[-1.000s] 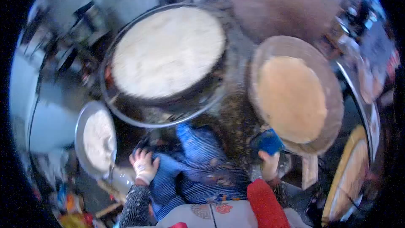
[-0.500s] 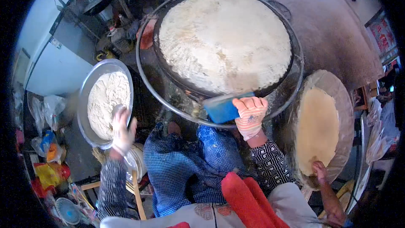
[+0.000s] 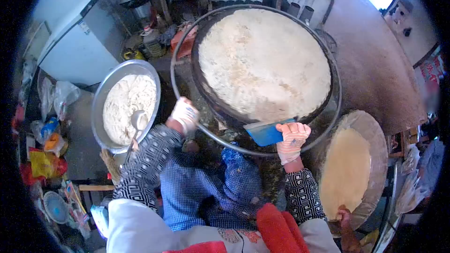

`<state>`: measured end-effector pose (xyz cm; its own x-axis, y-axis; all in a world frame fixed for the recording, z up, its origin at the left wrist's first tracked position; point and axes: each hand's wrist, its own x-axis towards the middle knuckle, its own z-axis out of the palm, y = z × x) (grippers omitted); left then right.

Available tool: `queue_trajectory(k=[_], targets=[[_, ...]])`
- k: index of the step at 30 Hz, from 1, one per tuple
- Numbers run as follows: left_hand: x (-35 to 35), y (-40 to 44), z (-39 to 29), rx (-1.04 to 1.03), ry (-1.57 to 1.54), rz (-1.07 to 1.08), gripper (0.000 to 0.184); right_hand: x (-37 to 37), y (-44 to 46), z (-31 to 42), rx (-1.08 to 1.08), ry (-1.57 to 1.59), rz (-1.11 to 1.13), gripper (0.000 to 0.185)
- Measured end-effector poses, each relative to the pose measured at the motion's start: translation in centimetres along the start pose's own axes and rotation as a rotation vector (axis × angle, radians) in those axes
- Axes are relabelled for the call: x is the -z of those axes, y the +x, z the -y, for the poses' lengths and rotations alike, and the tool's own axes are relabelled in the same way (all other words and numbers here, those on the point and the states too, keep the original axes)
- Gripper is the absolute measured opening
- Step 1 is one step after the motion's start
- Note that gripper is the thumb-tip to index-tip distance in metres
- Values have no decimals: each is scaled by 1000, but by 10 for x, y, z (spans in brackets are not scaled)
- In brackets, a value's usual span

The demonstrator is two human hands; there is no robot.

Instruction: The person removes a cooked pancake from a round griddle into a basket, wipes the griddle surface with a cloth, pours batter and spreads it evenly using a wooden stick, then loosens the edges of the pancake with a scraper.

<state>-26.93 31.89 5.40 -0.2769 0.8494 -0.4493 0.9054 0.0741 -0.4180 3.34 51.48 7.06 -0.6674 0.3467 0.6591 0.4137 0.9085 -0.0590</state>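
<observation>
My right hand (image 3: 293, 143), in a striped glove, grips a blue scraper (image 3: 267, 133) with its edge at the near side of the large round griddle. A wide, pale flatbread (image 3: 265, 61) of batter covers most of that griddle. My left hand (image 3: 184, 114), in a pale glove, is closed over the metal ring (image 3: 225, 144) that runs round the griddle. Left of it a steel bowl (image 3: 99, 112) holds thick white batter (image 3: 125, 103). A ladle (image 3: 139, 120) rests in the batter, apart from my hands.
At the right, another person's hand (image 3: 344, 215) touches a pale round flatbread (image 3: 347, 173) on a plastic-covered round tray (image 3: 377, 159). A broad brown surface (image 3: 370, 61) lies behind it. Plastic bags (image 3: 65, 96) hang at the left, and a blue checked cloth (image 3: 197, 192) covers my knees.
My left hand has left the ladle in the batter bowl and moved right onto the metal ring. My right hand still holds the scraper at the griddle's near edge. The view has shifted.
</observation>
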Motion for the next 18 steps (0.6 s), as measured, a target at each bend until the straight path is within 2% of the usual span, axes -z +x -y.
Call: queue_trajectory(k=[1,3,4,5,6,8,9,10,12,13,15,18], targets=[[29,-14,-29,-48,-80,74,19,1,-1,1,-32,-19,23,8],[46,-14,-110,14,-245,-23,19,-7,-5,-1,-19,-9,-8,8],[81,-29,-149,20,-456,-191,17,-8,-6,-2,-13,-9,-24,9],[111,-40,-184,-54,-505,-312,14,-4,-4,-2,-22,1,-19,8],[119,-42,-228,-81,-455,-592,11,-2,-3,-1,-24,9,-8,8],[105,-81,-270,-646,-632,-769,17,0,-5,0,-17,32,0,9],[103,-97,-268,-669,-662,-966,24,2,-4,2,-25,26,24,11],[98,-105,-254,-675,-636,-742,29,9,-1,5,-37,18,51,11],[101,-130,-192,-439,-688,-440,43,4,-7,2,-64,-2,101,19],[105,-154,-161,-197,-762,-366,54,4,-9,2,-74,-14,105,17],[29,-156,-147,171,-751,-509,72,-3,-11,-2,-71,0,56,13],[-8,-166,-144,388,-754,-242,78,3,-3,6,-58,-24,53,9]])
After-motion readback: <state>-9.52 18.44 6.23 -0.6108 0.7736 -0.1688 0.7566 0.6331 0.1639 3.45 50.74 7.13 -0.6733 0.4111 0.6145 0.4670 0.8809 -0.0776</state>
